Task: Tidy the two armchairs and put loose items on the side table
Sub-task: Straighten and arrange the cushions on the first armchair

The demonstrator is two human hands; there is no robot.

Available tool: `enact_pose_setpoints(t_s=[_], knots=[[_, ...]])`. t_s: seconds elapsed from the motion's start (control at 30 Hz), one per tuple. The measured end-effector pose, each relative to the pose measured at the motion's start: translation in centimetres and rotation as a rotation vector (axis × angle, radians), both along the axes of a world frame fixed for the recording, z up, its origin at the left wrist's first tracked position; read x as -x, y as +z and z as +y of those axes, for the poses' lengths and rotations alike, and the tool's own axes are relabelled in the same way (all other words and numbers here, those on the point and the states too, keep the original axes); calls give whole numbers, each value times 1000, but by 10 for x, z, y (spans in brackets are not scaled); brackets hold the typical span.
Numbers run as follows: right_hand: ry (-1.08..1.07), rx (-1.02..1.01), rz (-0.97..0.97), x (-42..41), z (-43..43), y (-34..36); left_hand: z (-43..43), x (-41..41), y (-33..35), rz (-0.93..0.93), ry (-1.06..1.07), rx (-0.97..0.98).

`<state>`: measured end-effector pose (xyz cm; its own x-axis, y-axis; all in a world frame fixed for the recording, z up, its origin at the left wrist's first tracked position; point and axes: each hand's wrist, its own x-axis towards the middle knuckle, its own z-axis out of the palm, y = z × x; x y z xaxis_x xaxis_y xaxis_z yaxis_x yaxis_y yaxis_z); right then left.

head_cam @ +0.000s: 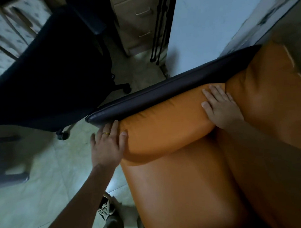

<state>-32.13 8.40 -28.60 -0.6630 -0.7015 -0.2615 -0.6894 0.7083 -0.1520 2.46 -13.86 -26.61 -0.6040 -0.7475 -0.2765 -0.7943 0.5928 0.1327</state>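
Note:
An orange leather armchair (186,191) fills the right and lower part of the head view. Its dark brown armrest (162,93) runs diagonally across the middle. An orange side cushion (164,128) lies along the inside of that armrest. My left hand (107,144) is pressed flat against the cushion's front end, fingers spread, a ring on one finger. My right hand (221,107) rests flat on the cushion's far end where it meets the orange back cushion (268,92). Neither hand holds a loose item.
A dark office chair (51,67) on castors stands close to the left of the armrest. A beige drawer unit (135,21) and black rods (158,28) stand behind. Pale tile floor (45,190) lies to the left. My shoe (106,210) is near the seat's front.

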Motion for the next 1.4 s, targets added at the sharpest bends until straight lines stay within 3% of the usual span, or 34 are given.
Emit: enact_pose_setpoints(t_s=[0.1, 0.17, 0.27, 0.33, 0.43, 0.57, 0.7, 0.8, 0.9, 1.0, 1.1, 1.17, 1.27, 1.4], knots=[[-219, 46, -125, -15, -12, 6, -9, -24, 5, 21, 227, -114], [-421, 202, -230, -40, -11, 11, -5, -39, 12, 120, 396, -128], [-622, 508, -221, -111, -2, 6, 27, -46, 22, 319, 338, 58], [-504, 535, -139, -164, -6, -1, 58, -36, 17, 375, 122, 69], [-94, 404, -10, -208, -17, -28, 82, -13, -16, 252, -349, 86], [31, 390, 131, -178, -13, -63, 50, -9, -55, 159, -552, 218], [-199, 393, 128, -148, 9, -73, 54, -31, -63, 151, -312, 199], [-319, 384, 20, -147, 20, -62, 74, -63, -54, 164, -29, 1], [-420, 413, -118, -152, 24, -39, 73, -97, -40, 334, 432, -340], [-317, 413, -98, -164, 17, -24, 57, -107, -37, 499, 644, -464], [-136, 437, -92, -181, -8, -18, 39, -81, -29, 777, 705, -507], [-59, 458, -95, -195, -25, -16, 28, -57, -20, 919, 630, -533], [31, 438, -117, -225, -45, -14, 16, -32, -14, 962, 367, -527], [21, 360, -82, -260, -60, -21, 7, -39, -23, 947, 377, -614]])
